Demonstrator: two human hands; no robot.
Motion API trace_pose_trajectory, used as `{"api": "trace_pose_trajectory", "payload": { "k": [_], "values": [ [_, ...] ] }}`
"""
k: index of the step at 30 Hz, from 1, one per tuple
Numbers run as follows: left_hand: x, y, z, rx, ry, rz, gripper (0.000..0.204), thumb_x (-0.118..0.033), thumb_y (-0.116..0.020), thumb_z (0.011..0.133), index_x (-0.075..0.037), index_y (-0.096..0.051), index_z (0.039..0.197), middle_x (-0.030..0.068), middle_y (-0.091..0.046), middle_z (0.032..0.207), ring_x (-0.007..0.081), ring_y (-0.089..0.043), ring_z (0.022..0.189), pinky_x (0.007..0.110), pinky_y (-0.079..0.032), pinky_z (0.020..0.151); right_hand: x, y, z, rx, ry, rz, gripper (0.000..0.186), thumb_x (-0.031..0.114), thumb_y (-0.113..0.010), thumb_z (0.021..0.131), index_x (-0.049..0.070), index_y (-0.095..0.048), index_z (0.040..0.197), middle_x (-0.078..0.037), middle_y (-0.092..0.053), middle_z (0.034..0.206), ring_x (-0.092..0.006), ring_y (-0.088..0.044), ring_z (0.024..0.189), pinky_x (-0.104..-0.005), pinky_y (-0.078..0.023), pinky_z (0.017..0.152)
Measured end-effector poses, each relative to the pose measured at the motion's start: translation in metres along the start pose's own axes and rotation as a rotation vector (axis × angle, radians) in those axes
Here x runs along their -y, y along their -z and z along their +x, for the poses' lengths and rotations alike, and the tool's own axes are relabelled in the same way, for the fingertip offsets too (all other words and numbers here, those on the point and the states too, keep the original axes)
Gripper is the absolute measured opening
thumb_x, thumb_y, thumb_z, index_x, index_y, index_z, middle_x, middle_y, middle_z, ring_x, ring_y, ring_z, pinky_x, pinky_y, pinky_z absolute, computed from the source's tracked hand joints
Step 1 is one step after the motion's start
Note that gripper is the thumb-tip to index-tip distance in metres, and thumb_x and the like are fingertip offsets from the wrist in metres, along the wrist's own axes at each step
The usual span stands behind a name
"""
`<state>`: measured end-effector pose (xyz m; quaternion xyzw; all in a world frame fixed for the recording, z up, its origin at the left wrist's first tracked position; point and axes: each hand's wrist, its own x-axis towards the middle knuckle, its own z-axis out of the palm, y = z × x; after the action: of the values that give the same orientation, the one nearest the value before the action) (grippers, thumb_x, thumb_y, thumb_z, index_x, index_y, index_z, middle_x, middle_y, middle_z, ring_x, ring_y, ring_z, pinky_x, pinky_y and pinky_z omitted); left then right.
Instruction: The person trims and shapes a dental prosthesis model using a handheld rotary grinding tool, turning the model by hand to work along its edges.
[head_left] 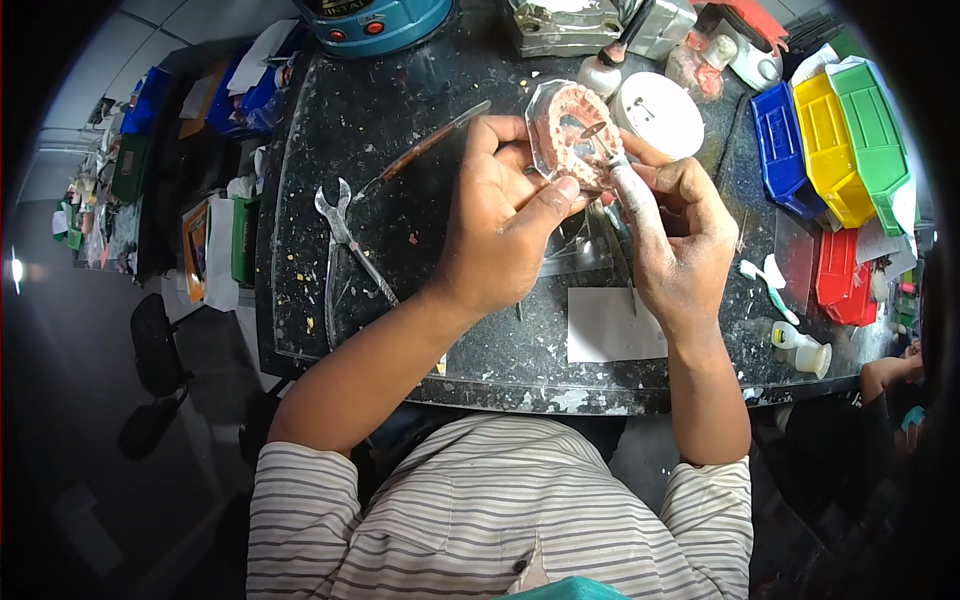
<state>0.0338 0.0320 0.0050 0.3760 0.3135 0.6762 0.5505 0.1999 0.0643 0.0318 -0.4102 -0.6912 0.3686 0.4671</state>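
Observation:
My left hand (500, 230) grips a horseshoe-shaped pink dental cast with a clear outer layer (555, 125), held tilted up over the black bench, thumb at its lower edge. My right hand (680, 230), dusted pale, is closed on a slim handpiece (621, 172) with a small round disc (595, 132) on its tip, at the inner right side of the cast. Whether the disc touches the cast I cannot tell. Below the hands lie a white paper sheet (610, 330) and some thin tools, partly hidden. A round white container (660, 110) stands just behind the cast.
On the bench (330, 120) lie a wrench (340, 225), a wooden-handled spatula (415, 150), a toothbrush (775, 295) and a small bottle (800, 350). A teal machine (375, 25) stands at the back, colored bins (825, 140) at right. Another person's arm (885, 375) shows at far right.

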Motion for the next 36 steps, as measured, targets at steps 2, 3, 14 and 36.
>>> {"api": "trace_pose_trajectory", "payload": {
  "k": [2,3,14,36],
  "values": [
    [0.0006,-0.0012,-0.0014,0.001,-0.018,0.024,0.045,0.008,-0.059,0.1,0.005,-0.032,0.136,0.0273,-0.054,0.138,0.033,-0.063,0.129,0.054,-0.056,0.11,-0.0012,0.0008,0.0,0.001,0.01,-0.004,0.015,0.002,-0.071,0.102,-0.005,-0.061,0.094,-0.025,-0.074,0.127,-0.0117,-0.072,0.097,-0.0279,-0.06,0.084],
    [0.0009,-0.0013,-0.0021,0.011,-0.027,0.03,0.045,0.008,-0.059,0.1,0.004,-0.031,0.136,0.0276,-0.053,0.139,0.0331,-0.063,0.129,0.054,-0.056,0.11,-0.0016,0.0012,0.0,0.005,0.035,-0.039,0.014,0.001,-0.071,0.102,-0.005,-0.061,0.094,-0.025,-0.074,0.126,-0.0119,-0.072,0.097,-0.0282,-0.06,0.085],
    [0.0014,-0.0052,-0.004,0.006,-0.066,0.031,0.043,0.009,-0.059,0.1,0.004,-0.031,0.133,0.0265,-0.052,0.136,0.0329,-0.063,0.128,0.053,-0.056,0.11,-0.0001,-0.0009,0.0005,-0.037,0.086,-0.091,0.01,-0.002,-0.076,0.093,-0.006,-0.067,0.092,-0.025,-0.079,0.105,-0.0262,-0.078,0.108,-0.0329,-0.061,0.085],
    [0.0005,-0.0038,-0.0041,-0.006,-0.057,0.074,0.041,0.01,-0.058,0.099,0.005,-0.033,0.131,0.0273,-0.054,0.136,0.0337,-0.065,0.126,0.05,-0.059,0.108,0.001,-0.0025,0.0003,-0.037,0.081,-0.127,0.011,-0.001,-0.075,0.094,-0.006,-0.066,0.092,-0.026,-0.079,0.106,-0.0247,-0.079,0.102,-0.0309,-0.062,0.078]
  ]
}}
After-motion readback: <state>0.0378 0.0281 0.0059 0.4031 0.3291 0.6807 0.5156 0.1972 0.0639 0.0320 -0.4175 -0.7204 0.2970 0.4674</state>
